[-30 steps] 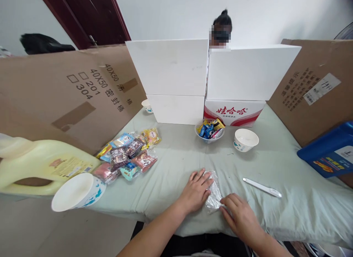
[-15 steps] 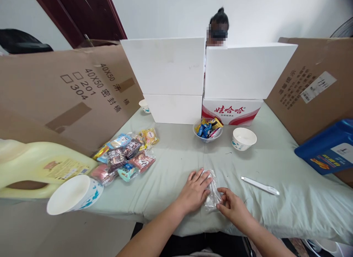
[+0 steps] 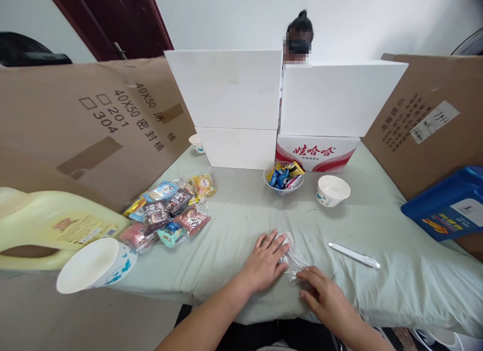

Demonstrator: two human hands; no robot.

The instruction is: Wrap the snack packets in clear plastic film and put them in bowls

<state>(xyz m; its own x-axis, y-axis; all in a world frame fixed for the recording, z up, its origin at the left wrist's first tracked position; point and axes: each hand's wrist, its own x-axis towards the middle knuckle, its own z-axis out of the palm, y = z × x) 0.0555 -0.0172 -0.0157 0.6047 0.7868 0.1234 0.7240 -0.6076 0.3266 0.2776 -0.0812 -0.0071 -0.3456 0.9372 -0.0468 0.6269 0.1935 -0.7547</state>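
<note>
Both hands on a clear plastic wrapper at the table's near edge.

The left hand lay flat, fingers spread, pressing it down; the right hand, fingers loosely curled, touched its near end.

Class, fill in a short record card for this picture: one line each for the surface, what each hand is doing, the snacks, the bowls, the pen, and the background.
surface: pale green cloth
left hand: flat, pressing a clear wrapper
right hand: fingers at the wrapper's near end
snacks: packet pile to the left
bowls: one with sweets, one empty
pen: white, right of the hands
near left: yellow jug, paper cup on its side
background: white boxes, cardboard sheets, a person behind
</note>
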